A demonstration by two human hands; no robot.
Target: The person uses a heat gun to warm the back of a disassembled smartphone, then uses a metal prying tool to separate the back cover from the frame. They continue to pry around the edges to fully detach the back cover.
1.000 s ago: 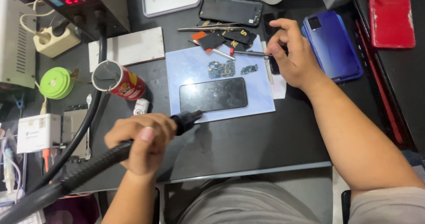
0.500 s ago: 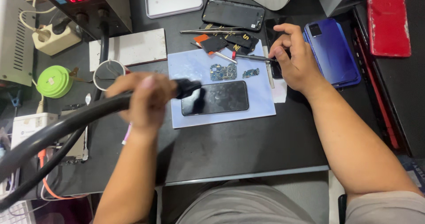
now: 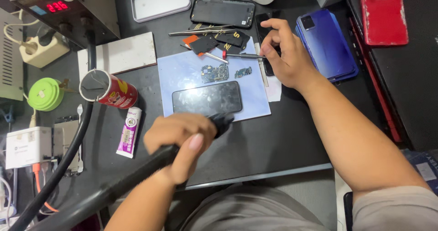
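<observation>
My left hand grips a black hot-air wand on a thick black hose; its nozzle hovers at the near edge of a dark phone lying face up on a pale blue mat. My right hand rests at the mat's far right corner and holds a thin screwdriver, its tip pointing left. Two small green circuit boards lie on the mat just beyond the phone. Tweezers and small black parts lie at the mat's far edge.
A blue phone and a red phone back lie to the right. A black back cover and a metal tray sit at the back. On the left stand a red can, a small tube, a green roll and a rework station.
My left hand has drawn the wand back toward me and to the right, from the phone's left end to its near edge. My right hand stays by the screwdriver.
</observation>
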